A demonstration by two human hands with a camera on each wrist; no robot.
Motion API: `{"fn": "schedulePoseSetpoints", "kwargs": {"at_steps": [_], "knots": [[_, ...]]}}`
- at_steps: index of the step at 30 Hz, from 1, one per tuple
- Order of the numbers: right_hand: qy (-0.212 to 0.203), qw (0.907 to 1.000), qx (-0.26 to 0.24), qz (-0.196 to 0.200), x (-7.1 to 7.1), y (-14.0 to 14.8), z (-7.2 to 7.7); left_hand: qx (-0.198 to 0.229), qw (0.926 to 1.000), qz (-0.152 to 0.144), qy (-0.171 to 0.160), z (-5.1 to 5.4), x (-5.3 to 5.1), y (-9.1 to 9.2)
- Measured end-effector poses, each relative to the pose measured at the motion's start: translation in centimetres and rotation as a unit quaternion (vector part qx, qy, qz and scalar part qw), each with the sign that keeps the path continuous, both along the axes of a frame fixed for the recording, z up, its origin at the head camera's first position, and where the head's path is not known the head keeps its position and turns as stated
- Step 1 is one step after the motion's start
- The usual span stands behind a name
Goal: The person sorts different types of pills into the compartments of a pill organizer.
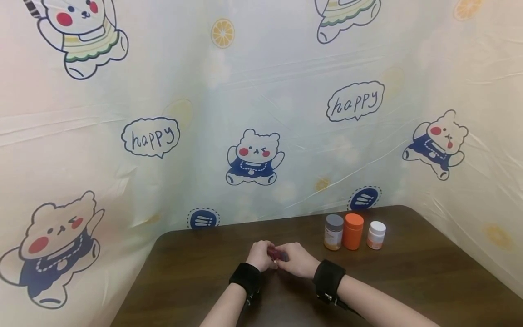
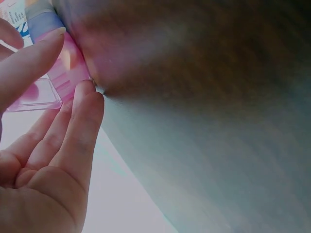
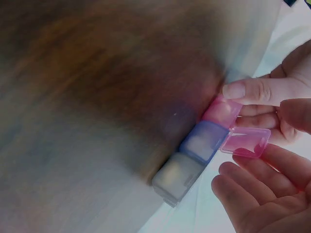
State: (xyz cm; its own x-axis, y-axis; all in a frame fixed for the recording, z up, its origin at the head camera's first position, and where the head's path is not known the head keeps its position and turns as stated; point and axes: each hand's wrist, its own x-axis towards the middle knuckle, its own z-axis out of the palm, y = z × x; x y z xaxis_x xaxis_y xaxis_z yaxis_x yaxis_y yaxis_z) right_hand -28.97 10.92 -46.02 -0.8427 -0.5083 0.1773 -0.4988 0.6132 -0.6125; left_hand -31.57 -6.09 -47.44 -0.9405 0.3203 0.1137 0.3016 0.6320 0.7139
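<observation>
A small pill box (image 1: 278, 254) is between my two hands, above the brown table. It has a pink compartment (image 3: 222, 112), a blue one (image 3: 204, 141) and a grey one (image 3: 177, 177). The clear pink lid (image 3: 247, 141) of the pink compartment is swung open; pale contents show faintly inside the compartments. My left hand (image 1: 260, 256) grips the pink end, thumb on one side and fingers (image 2: 86, 109) on the other. My right hand (image 1: 299, 260) is beside the raised lid, fingers (image 3: 238, 187) loosely bent under it and thumb apart from it.
On the table (image 1: 196, 259), toward the back right, stand a grey-capped bottle (image 1: 333, 232), an orange bottle (image 1: 352, 231) and a smaller white-capped bottle (image 1: 376, 235). A patterned curtain (image 1: 253, 100) hangs behind and around the table. Black straps (image 1: 328, 279) circle both wrists.
</observation>
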Motion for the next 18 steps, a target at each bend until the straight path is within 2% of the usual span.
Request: {"fn": "schedulePoseSetpoints", "kwargs": {"at_steps": [4, 9, 18], "knots": [[0.026, 0.9994, 0.020, 0.013, 0.5, 0.1, -0.2, 0.003, 1.0000, 0.003, -0.003, 0.1, 0.1, 0.0], [0.046, 0.9956, 0.081, 0.009, 1.2, 0.2, -0.5, 0.007, 0.9999, 0.005, -0.010, 0.4, 0.4, 0.0], [0.093, 0.9795, 0.178, 0.016, 2.4, -0.1, -0.8, -0.004, 0.9999, 0.008, -0.012, 0.7, 0.9, 0.2]]}}
